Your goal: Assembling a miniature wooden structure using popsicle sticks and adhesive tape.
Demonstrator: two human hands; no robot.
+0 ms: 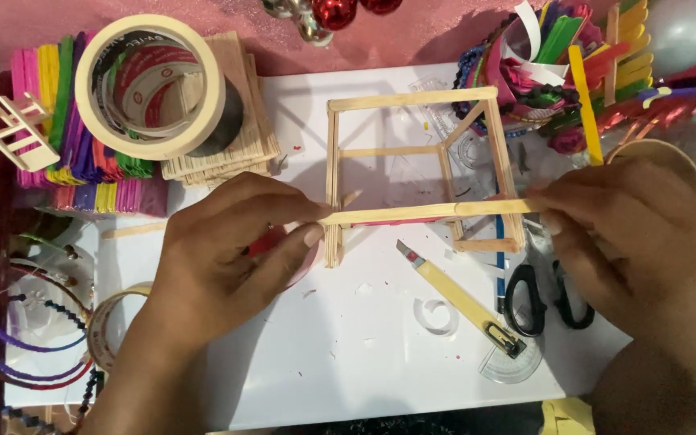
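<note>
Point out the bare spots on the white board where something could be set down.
The white board is bare below the stick frame, between the left hand and the yellow cutter, apart from small scraps. It is crowded by the tape roll, coloured sticks and scissors.

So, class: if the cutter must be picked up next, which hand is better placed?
Probably the right hand. The cutter lies on the white board, below the stick and nearer the right hand. The left hand pinches the stick's far end.
</note>
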